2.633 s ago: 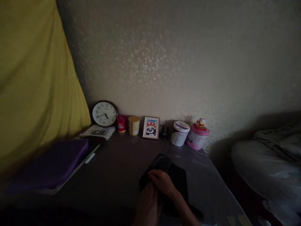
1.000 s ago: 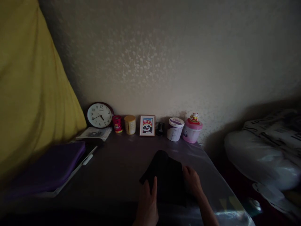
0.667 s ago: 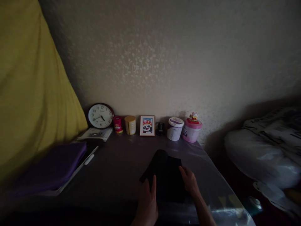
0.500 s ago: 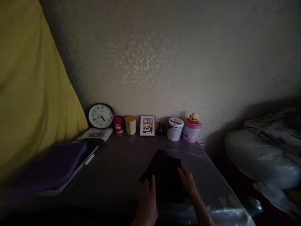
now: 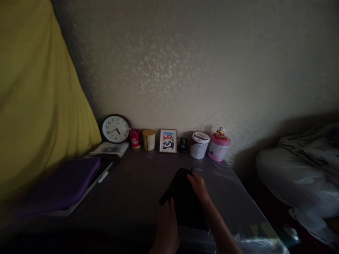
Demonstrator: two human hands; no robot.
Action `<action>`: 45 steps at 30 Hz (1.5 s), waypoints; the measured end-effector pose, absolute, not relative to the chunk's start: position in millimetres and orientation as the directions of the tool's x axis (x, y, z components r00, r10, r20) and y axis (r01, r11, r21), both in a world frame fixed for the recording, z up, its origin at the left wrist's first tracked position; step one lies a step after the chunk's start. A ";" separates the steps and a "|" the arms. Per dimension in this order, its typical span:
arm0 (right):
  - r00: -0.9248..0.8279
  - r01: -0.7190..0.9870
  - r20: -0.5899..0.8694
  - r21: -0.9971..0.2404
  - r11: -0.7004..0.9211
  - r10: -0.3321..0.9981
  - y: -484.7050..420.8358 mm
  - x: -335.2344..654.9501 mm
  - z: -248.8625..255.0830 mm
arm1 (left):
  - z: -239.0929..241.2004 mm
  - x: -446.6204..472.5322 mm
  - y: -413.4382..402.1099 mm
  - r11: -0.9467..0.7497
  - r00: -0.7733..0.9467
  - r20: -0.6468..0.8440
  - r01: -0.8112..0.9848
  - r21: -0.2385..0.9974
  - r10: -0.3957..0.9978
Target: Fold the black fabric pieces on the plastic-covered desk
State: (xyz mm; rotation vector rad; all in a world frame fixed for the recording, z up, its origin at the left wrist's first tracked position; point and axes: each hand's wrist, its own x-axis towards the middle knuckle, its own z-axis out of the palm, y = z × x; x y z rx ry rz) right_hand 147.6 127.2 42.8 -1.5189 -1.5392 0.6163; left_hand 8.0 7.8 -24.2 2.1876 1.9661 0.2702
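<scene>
A piece of black cloth (image 5: pixel 185 201), possibly a garment, lies on the table in front of me. It is so dark that its folds hardly show. At its lower left edge is my left hand (image 5: pixel 167 224), fingers closed on the fabric. My right hand (image 5: pixel 198 187) pinches the cloth at its upper right edge, near the rounded top, and the forearm crosses over its right side.
Along the wall stand a clock (image 5: pixel 116 129), red can (image 5: pixel 135 138), yellow-lidded tin (image 5: pixel 149 140), framed panda picture (image 5: pixel 168 141), small black object (image 5: pixel 182 144), white tub (image 5: pixel 199 145) and pink tub (image 5: pixel 219 147) with a figurine (image 5: pixel 221 132). A purple case (image 5: pixel 63 183) lies left.
My right hand has moved up and left from the cloth's right side, and the right flap is now folded inward. My left hand stays at the left edge, its fingers closer together.
</scene>
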 end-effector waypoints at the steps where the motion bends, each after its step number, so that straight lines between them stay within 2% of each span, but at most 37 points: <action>1: 0.115 0.537 0.232 -0.833 0.136 0.966 130.4 143.2 42.1 | -25.5 7.9 8.1 -0.100 0.099 0.016 0.961 0.258 0.995; 8: 0.068 0.592 0.171 -0.800 0.098 0.983 150.9 117.3 29.0 | -37.9 1.7 10.9 -0.158 0.156 0.033 0.923 0.352 0.987; 14: 0.053 0.630 0.097 -0.776 0.042 0.994 158.3 104.6 15.4 | -54.7 0.3 12.7 -0.163 0.165 0.024 0.925 0.344 0.986; 22: -0.010 0.671 0.035 -0.741 0.033 0.999 160.1 101.4 12.8 | -37.3 -4.1 9.0 -0.147 0.135 0.058 0.928 0.343 0.989; 27: -0.178 0.613 0.026 -0.779 0.131 0.984 153.8 102.4 18.5 | -56.2 -15.5 7.1 -0.177 0.148 0.111 0.923 0.341 0.983; 29: -0.242 0.584 0.050 -0.790 0.187 0.969 149.6 103.1 20.9 | -58.5 -21.4 5.6 -0.197 0.137 0.190 0.918 0.344 0.972; 31: -0.293 0.573 0.083 -0.782 0.245 0.952 144.9 103.3 22.8 | -48.5 -23.9 5.1 -0.177 0.075 0.295 0.925 0.336 0.953; 33: -0.342 0.579 0.099 -0.761 0.292 0.934 140.3 102.3 24.4 | -29.3 -21.4 6.7 -0.247 0.120 0.355 0.907 0.341 0.927; 37: -0.442 0.593 0.097 -0.714 0.372 0.892 130.8 98.7 28.9 | -3.4 -8.1 15.8 -0.339 0.229 0.314 0.869 0.361 0.921; 40: -0.477 0.622 0.146 -0.641 0.450 0.867 118.6 98.8 33.3 | -19.2 0.1 22.8 -0.329 0.234 0.279 0.870 0.368 0.931; 45: -0.539 0.559 0.341 -0.539 0.630 0.770 86.9 111.0 31.2 | -61.8 4.9 27.9 -0.342 0.215 0.375 0.886 0.313 0.902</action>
